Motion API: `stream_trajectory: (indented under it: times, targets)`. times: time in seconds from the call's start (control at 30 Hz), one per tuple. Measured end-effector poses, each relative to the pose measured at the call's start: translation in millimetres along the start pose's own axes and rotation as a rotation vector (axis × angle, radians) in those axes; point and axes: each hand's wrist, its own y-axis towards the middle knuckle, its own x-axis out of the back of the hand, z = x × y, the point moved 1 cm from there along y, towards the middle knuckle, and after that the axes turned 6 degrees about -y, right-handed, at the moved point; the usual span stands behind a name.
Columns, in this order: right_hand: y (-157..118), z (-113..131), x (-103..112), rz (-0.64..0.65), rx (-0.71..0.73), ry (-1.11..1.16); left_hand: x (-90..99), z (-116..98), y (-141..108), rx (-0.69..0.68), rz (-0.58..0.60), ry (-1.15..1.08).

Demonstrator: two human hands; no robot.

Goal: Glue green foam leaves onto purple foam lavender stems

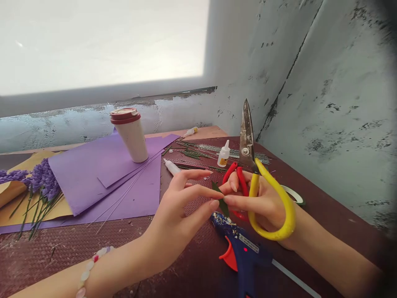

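A small dark green leaf-shaped piece (223, 208) is pinched between the thumb and index finger of my left hand (186, 211). The other fingers of that hand are stretched apart. My right hand (263, 203) carries a pair of scissors (247, 142), its worn metal blades closed and pointing up. One handle loop is yellow and the other red, with fingers passing through the red one. The right fingertips also meet the green piece at its edge. Just below both hands lies a blue hot glue gun (240, 252) with an orange trigger and a small red light.
Purple sheets (136, 203) bear a lidded paper cup (132, 138). Purple flowers (45, 178) on green stems lie at left on tan paper. A glue bottle (223, 156) stands near thin green wires (194, 153). A tape roll (293, 194) sits right; a wall (325, 124) rises behind.
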Motion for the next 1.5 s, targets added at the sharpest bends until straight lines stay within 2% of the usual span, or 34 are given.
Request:
stream_trajectory:
  times: [0.1, 0.23, 0.3, 0.4, 0.53, 0.63, 0.77, 0.87, 0.93, 1.07, 1.2, 1.5]
  targets:
    - [-2, 4, -6, -0.012, 0.021, -0.117, -2.1, 1, 1, 0.176, -0.014, -0.122]
    - [-6, 12, -13, -0.032, 0.053, -0.340, -7.1, 3, 0, 0.259, -0.057, -0.168]
    - [-8, 15, -15, -0.056, 0.060, -0.404, -9.0, 4, -2, 0.347, -0.087, -0.219]
    - [-9, 17, -15, -0.069, 0.070, -0.421, -10.8, 5, -3, 0.479, -0.054, -0.273]
    - [-7, 18, -15, -0.026, 0.081, -0.377, -12.0, 2, 2, 0.628, 0.023, -0.412]
    - [-7, 16, -15, -0.003, 0.048, -0.320, -11.4, 2, 6, 0.732, 0.015, -0.530]
    - [-9, 13, -13, -0.093, 0.042, -0.330, -6.3, 3, 7, 0.673, -0.071, -0.525]
    - [-9, 13, -7, -0.229, 0.126, -0.480, -2.0, 4, 7, 0.638, -0.124, -0.564]
    - [-8, 15, -2, -0.260, 0.161, -0.587, 0.3, 4, 7, 0.631, -0.156, -0.605]
    - [-5, 16, 5, -0.266, 0.112, -0.740, 2.8, 5, 8, 0.631, -0.210, -0.685]
    - [-2, 15, 9, -0.252, 0.099, -1.007, 3.7, 7, 8, 0.607, -0.242, -0.715]
    - [0, 13, 10, -0.112, 0.261, -1.297, 5.9, 6, 10, 0.544, -0.282, -0.700]
